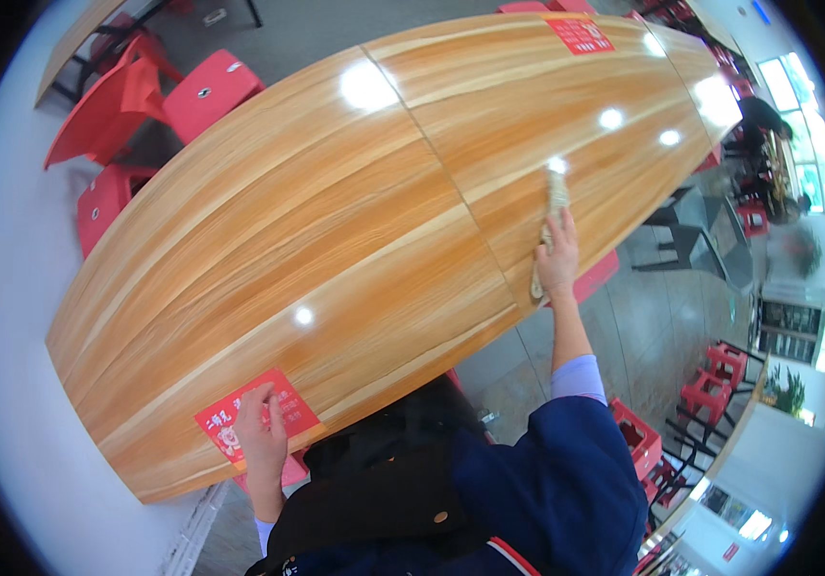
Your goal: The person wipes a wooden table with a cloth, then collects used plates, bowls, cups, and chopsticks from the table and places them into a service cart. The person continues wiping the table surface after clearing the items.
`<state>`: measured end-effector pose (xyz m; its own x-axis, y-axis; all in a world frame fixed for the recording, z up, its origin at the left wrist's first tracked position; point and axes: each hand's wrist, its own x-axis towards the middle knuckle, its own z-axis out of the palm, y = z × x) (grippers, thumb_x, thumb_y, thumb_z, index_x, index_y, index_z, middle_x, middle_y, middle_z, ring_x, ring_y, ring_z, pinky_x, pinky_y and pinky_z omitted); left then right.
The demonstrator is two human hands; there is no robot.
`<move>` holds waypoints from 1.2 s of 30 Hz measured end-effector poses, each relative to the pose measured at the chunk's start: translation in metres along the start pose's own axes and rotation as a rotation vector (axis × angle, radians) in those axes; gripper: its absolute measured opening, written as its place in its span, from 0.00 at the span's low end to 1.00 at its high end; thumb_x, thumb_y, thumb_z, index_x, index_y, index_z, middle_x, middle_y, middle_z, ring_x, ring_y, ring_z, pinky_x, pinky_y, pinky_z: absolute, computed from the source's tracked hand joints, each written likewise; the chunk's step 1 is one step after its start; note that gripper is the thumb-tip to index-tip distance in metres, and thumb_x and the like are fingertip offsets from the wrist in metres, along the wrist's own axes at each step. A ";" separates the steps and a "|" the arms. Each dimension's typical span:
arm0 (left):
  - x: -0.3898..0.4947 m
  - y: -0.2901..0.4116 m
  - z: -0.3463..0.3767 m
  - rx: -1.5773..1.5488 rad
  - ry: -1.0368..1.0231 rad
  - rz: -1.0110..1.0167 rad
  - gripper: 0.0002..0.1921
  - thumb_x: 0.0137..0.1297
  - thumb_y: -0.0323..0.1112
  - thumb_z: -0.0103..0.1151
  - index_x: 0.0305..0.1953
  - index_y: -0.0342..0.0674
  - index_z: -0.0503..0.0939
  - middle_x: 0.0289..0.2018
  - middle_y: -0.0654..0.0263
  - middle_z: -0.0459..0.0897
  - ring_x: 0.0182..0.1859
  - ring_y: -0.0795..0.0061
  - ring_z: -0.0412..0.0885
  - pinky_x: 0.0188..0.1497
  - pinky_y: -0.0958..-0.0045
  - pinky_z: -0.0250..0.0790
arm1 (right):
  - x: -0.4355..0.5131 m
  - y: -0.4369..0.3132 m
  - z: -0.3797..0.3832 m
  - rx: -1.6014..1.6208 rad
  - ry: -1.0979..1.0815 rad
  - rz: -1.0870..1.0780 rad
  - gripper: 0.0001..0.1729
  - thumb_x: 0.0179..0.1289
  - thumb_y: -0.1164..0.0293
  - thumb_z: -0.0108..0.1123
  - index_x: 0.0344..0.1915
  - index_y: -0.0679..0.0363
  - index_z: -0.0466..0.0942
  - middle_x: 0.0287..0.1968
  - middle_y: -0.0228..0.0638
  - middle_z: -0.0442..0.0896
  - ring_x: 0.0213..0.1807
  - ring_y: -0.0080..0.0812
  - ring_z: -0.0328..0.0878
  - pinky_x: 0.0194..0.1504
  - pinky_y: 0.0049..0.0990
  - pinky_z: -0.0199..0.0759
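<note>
My right hand (pixel 559 263) lies over a long, folded pale cloth (pixel 559 193) and grips it against the wood-grain table top (pixel 355 237), near the table's close edge. Part of the cloth shows beyond my fingers and part beside my wrist. At the lower left, my left hand (pixel 263 425) is over a red printed sheet (pixel 297 403) at the table edge, its fingers loosely bent and holding nothing. Whether those fingers touch the sheet cannot be told. My hand hides part of the sheet's writing and drawing.
A second red sheet (pixel 579 36) is at the table's far end. Red stools (pixel 214 93) and a red chair (pixel 113 108) stand along the far side. To the right are a grey chair (pixel 708 234) and more red stools (pixel 708 392). A white wall (pixel 16 302) adjoins the left end.
</note>
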<state>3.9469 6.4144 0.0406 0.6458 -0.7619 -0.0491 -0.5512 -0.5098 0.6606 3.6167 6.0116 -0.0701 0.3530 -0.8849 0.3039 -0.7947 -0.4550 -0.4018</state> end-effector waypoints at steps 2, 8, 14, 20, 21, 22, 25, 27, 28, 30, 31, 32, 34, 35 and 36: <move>-0.015 -0.007 -0.004 -0.051 0.010 -0.035 0.09 0.65 0.23 0.57 0.46 0.33 0.79 0.38 0.52 0.82 0.42 0.54 0.82 0.46 0.63 0.74 | 0.001 -0.008 0.005 0.072 0.001 0.123 0.32 0.46 0.82 0.57 0.57 0.60 0.78 0.68 0.47 0.71 0.69 0.52 0.66 0.67 0.47 0.60; -0.046 -0.045 -0.031 0.014 0.054 -0.040 0.08 0.66 0.23 0.56 0.45 0.33 0.80 0.37 0.53 0.82 0.41 0.54 0.82 0.45 0.63 0.74 | -0.051 -0.151 0.055 0.065 -0.153 -0.312 0.30 0.45 0.82 0.60 0.55 0.64 0.78 0.68 0.44 0.72 0.68 0.48 0.68 0.65 0.43 0.63; -0.060 -0.052 -0.048 0.023 0.125 -0.097 0.08 0.66 0.23 0.56 0.46 0.32 0.79 0.38 0.52 0.82 0.42 0.55 0.81 0.45 0.62 0.73 | -0.101 -0.319 0.108 0.339 -0.352 -0.655 0.25 0.52 0.75 0.58 0.53 0.66 0.78 0.60 0.42 0.76 0.63 0.47 0.71 0.65 0.44 0.63; -0.064 -0.044 -0.041 -0.017 0.108 -0.096 0.08 0.65 0.22 0.57 0.45 0.32 0.79 0.39 0.52 0.82 0.41 0.55 0.82 0.45 0.62 0.74 | -0.213 -0.393 0.113 0.504 -0.571 -1.066 0.23 0.58 0.69 0.56 0.54 0.65 0.76 0.59 0.42 0.75 0.63 0.46 0.70 0.65 0.42 0.64; -0.063 -0.044 -0.041 -0.020 0.106 -0.084 0.08 0.65 0.22 0.57 0.45 0.32 0.79 0.39 0.52 0.82 0.42 0.55 0.82 0.45 0.62 0.74 | -0.225 -0.391 0.106 0.546 -0.606 -1.098 0.24 0.59 0.69 0.55 0.55 0.64 0.75 0.59 0.44 0.74 0.62 0.46 0.70 0.64 0.43 0.64; -0.060 -0.043 -0.041 -0.033 0.111 -0.079 0.08 0.65 0.22 0.57 0.45 0.32 0.79 0.39 0.52 0.82 0.42 0.55 0.82 0.45 0.62 0.74 | -0.229 -0.385 0.101 0.535 -0.708 -1.171 0.25 0.60 0.69 0.54 0.57 0.64 0.73 0.59 0.45 0.74 0.62 0.47 0.70 0.63 0.43 0.64; -0.051 -0.045 -0.041 0.026 0.097 -0.072 0.08 0.65 0.22 0.57 0.45 0.32 0.78 0.40 0.52 0.82 0.42 0.54 0.82 0.45 0.62 0.74 | -0.198 -0.334 0.089 0.547 -0.640 -1.022 0.23 0.61 0.68 0.54 0.57 0.62 0.74 0.59 0.45 0.75 0.61 0.45 0.72 0.60 0.42 0.67; -0.045 -0.047 -0.038 0.001 0.089 -0.080 0.08 0.65 0.22 0.57 0.45 0.32 0.78 0.39 0.52 0.82 0.42 0.53 0.82 0.45 0.62 0.74 | -0.136 -0.280 0.089 0.111 -0.785 -0.836 0.23 0.61 0.70 0.54 0.57 0.62 0.74 0.57 0.45 0.77 0.60 0.45 0.73 0.58 0.41 0.68; -0.045 -0.047 -0.035 -0.014 0.085 -0.094 0.08 0.65 0.22 0.57 0.45 0.32 0.78 0.39 0.52 0.82 0.42 0.53 0.82 0.45 0.62 0.74 | -0.095 -0.250 0.093 0.189 -0.499 -0.767 0.25 0.58 0.73 0.57 0.57 0.64 0.74 0.59 0.44 0.78 0.65 0.46 0.71 0.61 0.47 0.65; -0.048 -0.049 -0.030 -0.014 0.095 -0.111 0.08 0.65 0.22 0.57 0.45 0.32 0.78 0.39 0.52 0.82 0.42 0.53 0.82 0.45 0.62 0.74 | 0.001 -0.192 0.107 0.030 -0.129 -0.675 0.25 0.56 0.80 0.56 0.56 0.64 0.76 0.59 0.46 0.77 0.66 0.46 0.70 0.67 0.46 0.62; -0.051 -0.051 -0.027 -0.018 0.101 -0.116 0.07 0.65 0.23 0.57 0.44 0.32 0.78 0.38 0.52 0.82 0.42 0.52 0.82 0.45 0.62 0.74 | 0.053 -0.160 0.105 0.073 -0.322 -0.460 0.25 0.56 0.78 0.57 0.57 0.63 0.75 0.60 0.46 0.76 0.65 0.49 0.69 0.63 0.44 0.66; -0.056 -0.053 -0.025 -0.051 0.116 -0.147 0.06 0.66 0.23 0.57 0.44 0.32 0.78 0.37 0.51 0.82 0.40 0.52 0.82 0.43 0.62 0.74 | 0.085 -0.143 0.110 -0.084 -0.141 -0.378 0.25 0.56 0.77 0.57 0.57 0.64 0.76 0.64 0.45 0.74 0.68 0.48 0.67 0.65 0.44 0.65; -0.068 -0.060 -0.024 -0.083 0.121 -0.228 0.06 0.66 0.23 0.57 0.44 0.32 0.78 0.37 0.51 0.81 0.39 0.52 0.81 0.42 0.62 0.74 | 0.141 -0.131 0.126 0.034 -0.120 -0.137 0.26 0.54 0.74 0.59 0.57 0.64 0.78 0.67 0.42 0.73 0.70 0.46 0.65 0.66 0.43 0.65; -0.076 -0.065 -0.026 -0.095 0.116 -0.272 0.06 0.66 0.23 0.57 0.44 0.32 0.78 0.36 0.50 0.81 0.39 0.52 0.81 0.41 0.62 0.74 | 0.154 -0.138 0.138 -0.004 -0.130 -0.150 0.26 0.54 0.74 0.59 0.57 0.63 0.77 0.66 0.42 0.74 0.70 0.45 0.65 0.67 0.42 0.64; -0.083 -0.070 -0.028 -0.102 0.121 -0.297 0.06 0.66 0.23 0.57 0.43 0.32 0.78 0.36 0.51 0.81 0.39 0.52 0.81 0.41 0.62 0.74 | 0.161 -0.152 0.149 -0.043 -0.140 -0.163 0.27 0.54 0.74 0.59 0.57 0.63 0.77 0.66 0.41 0.74 0.70 0.44 0.65 0.68 0.42 0.63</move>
<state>3.9465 6.5242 0.0197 0.8317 -0.5300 -0.1656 -0.2775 -0.6550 0.7029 3.8680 5.9230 -0.0887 0.5414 -0.8065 0.2376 -0.7408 -0.5912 -0.3189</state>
